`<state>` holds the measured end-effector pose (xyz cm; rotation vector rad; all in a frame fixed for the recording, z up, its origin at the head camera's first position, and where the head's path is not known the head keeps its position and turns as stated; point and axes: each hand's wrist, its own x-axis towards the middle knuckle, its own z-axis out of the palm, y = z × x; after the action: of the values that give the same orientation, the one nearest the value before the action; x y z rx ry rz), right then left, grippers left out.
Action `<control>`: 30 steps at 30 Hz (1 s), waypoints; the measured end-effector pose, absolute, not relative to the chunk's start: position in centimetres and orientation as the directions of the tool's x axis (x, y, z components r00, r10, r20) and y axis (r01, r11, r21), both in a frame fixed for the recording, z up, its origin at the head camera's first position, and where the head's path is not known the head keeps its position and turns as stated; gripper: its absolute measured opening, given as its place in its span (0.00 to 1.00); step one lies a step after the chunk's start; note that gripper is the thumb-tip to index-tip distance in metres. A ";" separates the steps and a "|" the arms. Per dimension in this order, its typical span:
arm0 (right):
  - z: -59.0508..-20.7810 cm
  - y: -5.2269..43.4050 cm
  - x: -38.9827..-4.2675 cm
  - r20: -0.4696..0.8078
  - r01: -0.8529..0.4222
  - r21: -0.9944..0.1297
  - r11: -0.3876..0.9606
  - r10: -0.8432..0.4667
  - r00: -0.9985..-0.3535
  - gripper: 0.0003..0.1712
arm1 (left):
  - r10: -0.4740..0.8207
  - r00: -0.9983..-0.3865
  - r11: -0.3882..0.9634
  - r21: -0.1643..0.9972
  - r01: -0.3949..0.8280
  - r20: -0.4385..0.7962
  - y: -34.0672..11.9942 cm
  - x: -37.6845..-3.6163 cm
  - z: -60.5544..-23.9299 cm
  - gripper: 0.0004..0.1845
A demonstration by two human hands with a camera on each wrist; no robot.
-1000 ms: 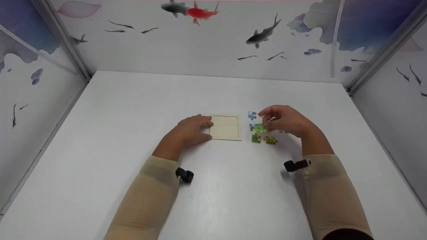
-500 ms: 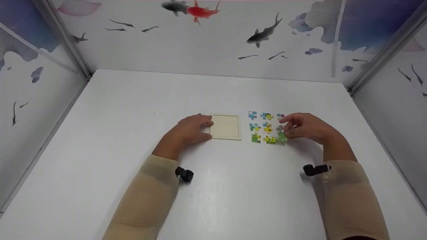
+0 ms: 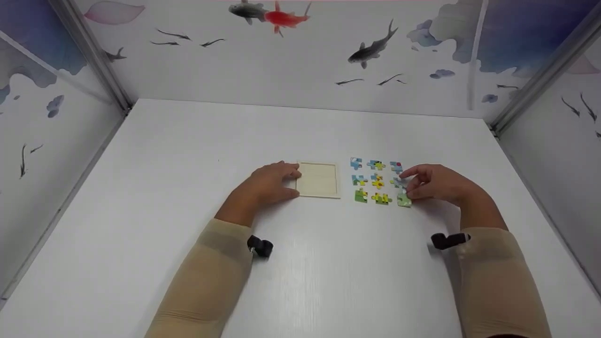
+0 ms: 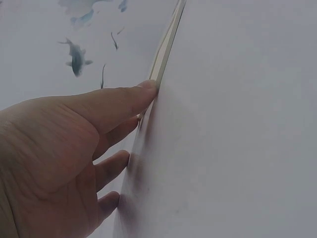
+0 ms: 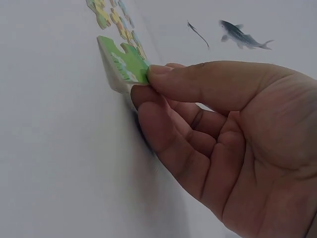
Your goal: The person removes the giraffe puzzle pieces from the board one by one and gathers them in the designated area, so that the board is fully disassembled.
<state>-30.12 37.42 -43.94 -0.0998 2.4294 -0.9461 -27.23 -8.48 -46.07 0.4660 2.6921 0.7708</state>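
Note:
My left hand [image 3: 273,183] rests at the left side of a square, pale wooden puzzle tray [image 3: 318,180] with a raised rim. Its thumb touches the near left corner and its fingers lie loosely along the left edge. In the right wrist view, my right hand [image 5: 213,134] pinches a green puzzle piece [image 5: 132,63] between thumb and fingers, tilted up off the table. From the head view, that piece sits at the near right corner of a grid of colourful puzzle pieces [image 3: 377,182], and my right fingers partly cover a piece behind it.
The white table [image 3: 310,272] spreads around both hands. White walls printed with fish [image 3: 371,50] stand at the back and sides. A small black camera is strapped to each wrist.
My right hand has moved right and slightly nearer with the green piece, from over the grid to its near right corner, uncovering other pieces. The left hand and tray have stayed put.

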 end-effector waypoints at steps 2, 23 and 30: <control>-43.9 37.3 -30.1 -0.445 0.113 -0.638 0.761 -0.245 -0.861 0.33 | 0.384 -0.902 0.802 0.556 0.219 -0.197 -8.5 -27.2 -46.1 0.29; -42.1 32.4 -30.5 -0.343 0.085 -0.656 0.750 -0.197 -0.918 0.26 | 0.361 -0.907 0.800 0.572 0.182 -0.216 -8.5 -27.2 -46.0 0.30; -41.3 28.9 -31.0 -0.311 0.044 -0.683 0.729 -0.236 -0.921 0.24 | 0.397 -0.894 0.786 0.580 0.214 -0.207 -8.7 -27.4 -46.0 0.30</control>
<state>-31.02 28.95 -41.33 -0.1477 2.5538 -1.0225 -27.37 -8.68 -46.04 0.4684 2.6586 0.8083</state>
